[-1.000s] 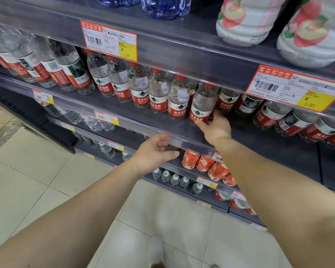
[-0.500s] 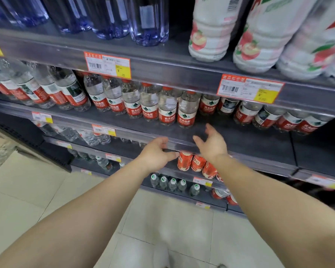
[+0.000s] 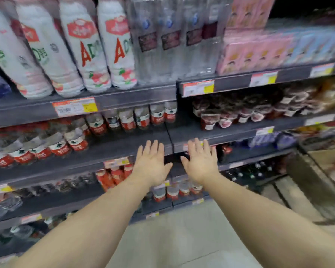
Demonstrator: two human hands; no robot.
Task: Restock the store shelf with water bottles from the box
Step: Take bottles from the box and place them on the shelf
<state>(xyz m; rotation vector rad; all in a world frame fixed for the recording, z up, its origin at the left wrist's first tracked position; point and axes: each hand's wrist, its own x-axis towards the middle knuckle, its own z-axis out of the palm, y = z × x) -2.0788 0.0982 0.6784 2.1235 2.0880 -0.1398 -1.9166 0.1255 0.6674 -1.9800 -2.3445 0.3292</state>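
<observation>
- both hands are empty and spread flat, palms away from the camera: the left hand [image 3: 152, 163] and the right hand [image 3: 200, 161] hover side by side at the centre of the head view, in front of the edge of the water shelf [image 3: 124, 149], apparently not touching it and gripping nothing.
- water bottles [image 3: 128, 120] with red labels stand on that shelf: a nearer group at about 9 o'clock from the left hand, a further row at about 11 to 12 o'clock near the back.
- bare shelf shows just above the hands, at 12 o'clock, between the bottle rows and the front edge.
- progress, as a judgement: the shelf is partly filled, so some stocking looks done, but the open front strip suggests more bottles are needed.
- a brown box [image 3: 321, 171] sits low at about 3 o'clock from the right hand, well apart; blur hides what it contains, but it is probably the supply.
- against the frame one second earlier: the right hand then gripped a bottle on the shelf, now it holds nothing, so that bottle seems placed.
- the left hand was curled near the shelf edge; now it is flat.
- the view has swung rightward, bringing the neighbouring bay and the box into sight, which hints at a turn toward the next bottle.
</observation>
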